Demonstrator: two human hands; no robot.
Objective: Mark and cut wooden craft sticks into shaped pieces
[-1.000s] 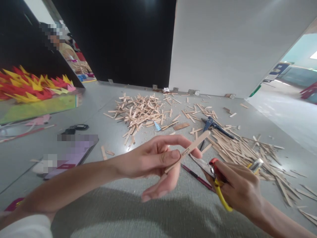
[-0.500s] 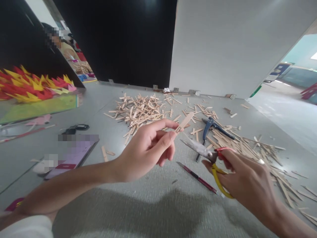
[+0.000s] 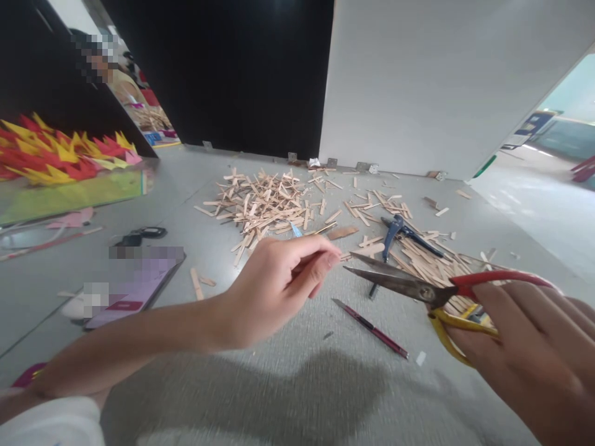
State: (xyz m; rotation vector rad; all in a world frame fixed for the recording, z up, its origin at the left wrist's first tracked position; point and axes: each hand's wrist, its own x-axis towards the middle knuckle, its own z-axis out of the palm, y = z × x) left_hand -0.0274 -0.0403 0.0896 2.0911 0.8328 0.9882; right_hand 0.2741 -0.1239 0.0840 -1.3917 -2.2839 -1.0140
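My left hand (image 3: 283, 291) is closed in a pinch at the middle. Just past its fingertips shows a short bit of a wooden craft stick (image 3: 345, 256), mostly hidden by the fingers. From the right, my right hand (image 3: 534, 347) grips a pair of scissors (image 3: 425, 292) with one red and one yellow handle. The blades are parted, and their tips point left, close to my left fingertips. Below them on the grey floor lies a dark red craft knife (image 3: 372, 328).
Behind my left hand lies a heap of craft sticks (image 3: 267, 201). Blue-handled cutters (image 3: 395, 235) rest beside more sticks (image 3: 427, 260) at right. A purple box (image 3: 139, 291), keys (image 3: 139, 235) and red-yellow folded paper (image 3: 60, 152) are at left. Black and white panels (image 3: 395, 80) stand behind.
The scissors have turned and come nearer to me, and their blades are parted more plainly. My left hand has rotated, so the stick in its fingers shows much less.
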